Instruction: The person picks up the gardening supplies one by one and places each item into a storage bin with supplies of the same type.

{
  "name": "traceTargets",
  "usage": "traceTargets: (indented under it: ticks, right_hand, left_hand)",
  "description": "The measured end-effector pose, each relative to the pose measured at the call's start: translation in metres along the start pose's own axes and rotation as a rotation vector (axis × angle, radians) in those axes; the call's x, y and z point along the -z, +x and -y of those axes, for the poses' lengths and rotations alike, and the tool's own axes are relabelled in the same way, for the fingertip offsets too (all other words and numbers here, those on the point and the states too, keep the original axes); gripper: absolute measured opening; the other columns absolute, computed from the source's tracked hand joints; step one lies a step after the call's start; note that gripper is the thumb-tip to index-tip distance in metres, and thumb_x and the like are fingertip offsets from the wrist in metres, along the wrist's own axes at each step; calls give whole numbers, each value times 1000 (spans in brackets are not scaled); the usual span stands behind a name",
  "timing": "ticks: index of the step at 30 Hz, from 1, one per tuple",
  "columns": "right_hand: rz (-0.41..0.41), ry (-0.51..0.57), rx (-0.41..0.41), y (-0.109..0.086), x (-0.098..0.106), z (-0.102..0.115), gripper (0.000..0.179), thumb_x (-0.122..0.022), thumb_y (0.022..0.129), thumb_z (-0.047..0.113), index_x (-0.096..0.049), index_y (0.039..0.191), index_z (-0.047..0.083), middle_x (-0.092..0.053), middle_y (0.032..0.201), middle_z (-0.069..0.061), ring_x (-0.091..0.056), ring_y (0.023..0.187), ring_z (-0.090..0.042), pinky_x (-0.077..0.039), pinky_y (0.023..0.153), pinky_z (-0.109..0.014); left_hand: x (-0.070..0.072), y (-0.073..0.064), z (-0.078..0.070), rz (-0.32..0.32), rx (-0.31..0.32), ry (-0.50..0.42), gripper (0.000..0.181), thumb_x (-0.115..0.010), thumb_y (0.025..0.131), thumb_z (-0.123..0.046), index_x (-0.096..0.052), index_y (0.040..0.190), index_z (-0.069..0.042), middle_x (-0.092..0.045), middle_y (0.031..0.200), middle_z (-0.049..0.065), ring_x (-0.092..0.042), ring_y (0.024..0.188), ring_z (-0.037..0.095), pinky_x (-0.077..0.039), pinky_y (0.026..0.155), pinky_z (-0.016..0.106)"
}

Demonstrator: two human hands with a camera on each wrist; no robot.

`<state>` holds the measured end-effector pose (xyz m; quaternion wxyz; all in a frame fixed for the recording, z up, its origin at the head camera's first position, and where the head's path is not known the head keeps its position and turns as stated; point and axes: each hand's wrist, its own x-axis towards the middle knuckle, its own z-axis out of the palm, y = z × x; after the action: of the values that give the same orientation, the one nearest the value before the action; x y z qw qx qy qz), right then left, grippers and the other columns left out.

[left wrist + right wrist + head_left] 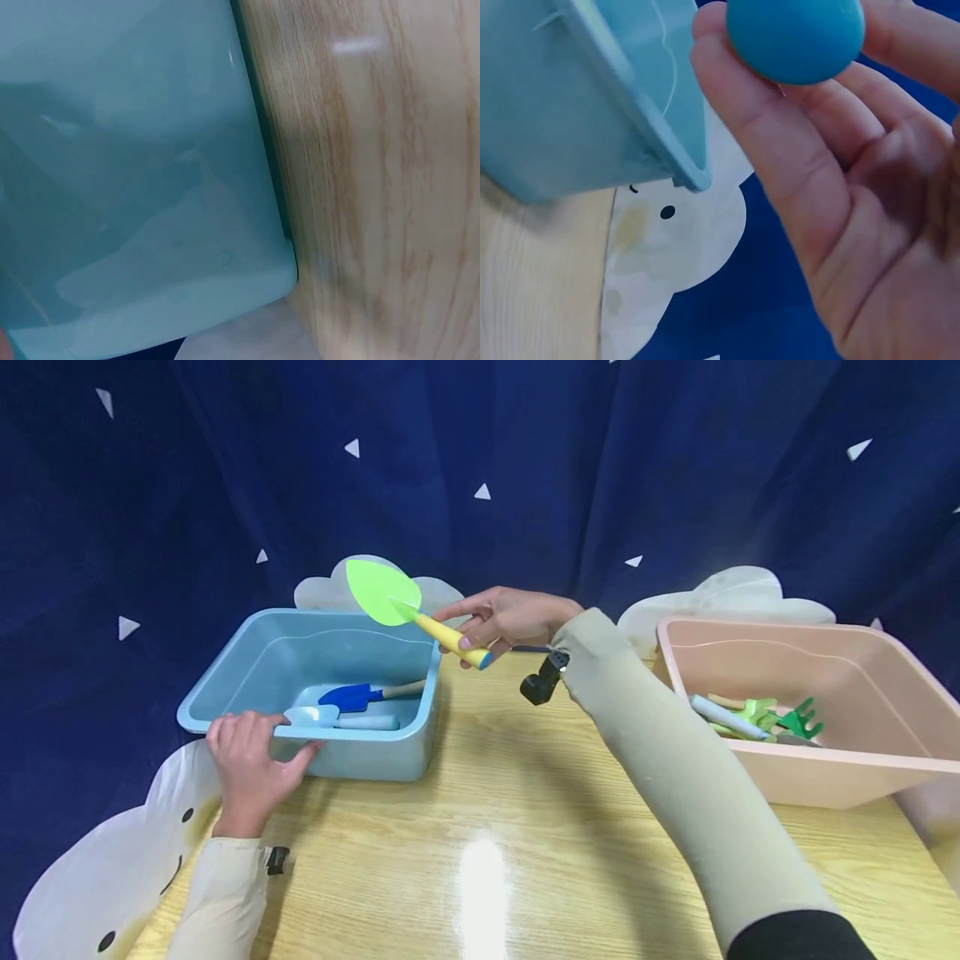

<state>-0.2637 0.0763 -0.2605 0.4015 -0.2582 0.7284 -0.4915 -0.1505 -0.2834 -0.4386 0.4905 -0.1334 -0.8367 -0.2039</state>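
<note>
My right hand [517,617] pinches a toy trowel [450,639] by its yellow handle. Its lime-green leaf-shaped blade points left, over the back right part of a blue bin [360,747]. The right wrist view catches only the handle's blue end [795,37] between thumb and fingers. At the bin's front left, my left hand [251,764] grips the rim, fingers over the edge and thumb along the outer wall. Inside that bin lie a dark blue trowel [351,697] and a light blue trowel [367,722]. The bin's wall [165,187] fills much of the left wrist view.
A pink bin [832,772] stands at the right with several small garden tools, among them a green hand rake [801,720] and a light blue handle [727,717]. Both bins are on a wooden table [420,852]. White cloud shapes [738,597] and a dark blue curtain [525,460] border it.
</note>
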Motion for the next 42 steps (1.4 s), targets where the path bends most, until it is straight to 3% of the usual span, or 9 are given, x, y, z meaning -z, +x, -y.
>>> traceTargets:
  ticks: [7,13,17,27,34,37,40,42]
  right_hand:
    - [22,10,-14,29,-10,10,51,-62,85,10,-49,131,26,-61,121,-11,-63,100,-33,-53,83,-38]
    - [61,45,-51,58,-26,17,51,-61,85,10,-48,132,23,-63,117,-8,-66,84,-23,-55,74,-32]
    - [78,41,-72,70,-36,20,50,-59,87,10,-46,134,21,-64,116,-8,-66,82,-22,-55,73,-32]
    - [132,59,-96,82,-46,20,49,-57,88,7,-47,134,21,-62,114,-11,-68,84,-23,-55,70,-31]
    - [156,66,-93,82,-45,14,48,-57,88,9,-47,133,21,-64,115,-9,-68,87,-24,-52,84,-40]
    - [162,79,-87,81,-44,13,47,-57,88,9,-48,133,21,-62,117,-10,-68,88,-24,-53,83,-39]
    - [112,86,-87,80,-42,11,47,-58,88,11,-48,133,21,-58,123,-11,-66,95,-21,-54,76,-31]
    - [31,84,-67,79,-39,8,46,-57,89,13,-48,133,21,-55,130,-7,-62,105,-18,-52,80,-29]
  left_hand:
    - [5,-2,0,-6,5,-4,63,-66,66,-60,-60,80,1,-54,70,15,-44,77,37,-25,92,54]
    - [7,-5,1,-22,-1,2,63,-65,67,-62,-60,79,0,-54,71,15,-45,77,37,-25,94,53]
    - [7,-7,0,-35,-1,2,62,-65,66,-61,-60,78,0,-53,70,15,-45,76,37,-26,91,55]
    - [6,-10,-6,-52,6,3,63,-64,67,-62,-59,78,0,-53,69,14,-45,77,37,-25,91,55]
    - [1,-9,-11,-12,-3,-4,59,-67,67,-57,-59,80,0,-54,71,14,-46,79,36,-26,93,55]
    - [-1,-8,-13,-10,-2,-18,57,-69,65,-54,-59,80,0,-54,72,14,-46,80,36,-26,93,55]
    - [-4,-7,-14,-8,-4,-26,56,-71,63,-52,-60,80,0,-54,72,14,-46,80,36,-26,93,55]
    - [-6,-6,-16,-8,-6,-28,56,-71,63,-52,-60,80,0,-54,72,14,-46,80,36,-26,93,55]
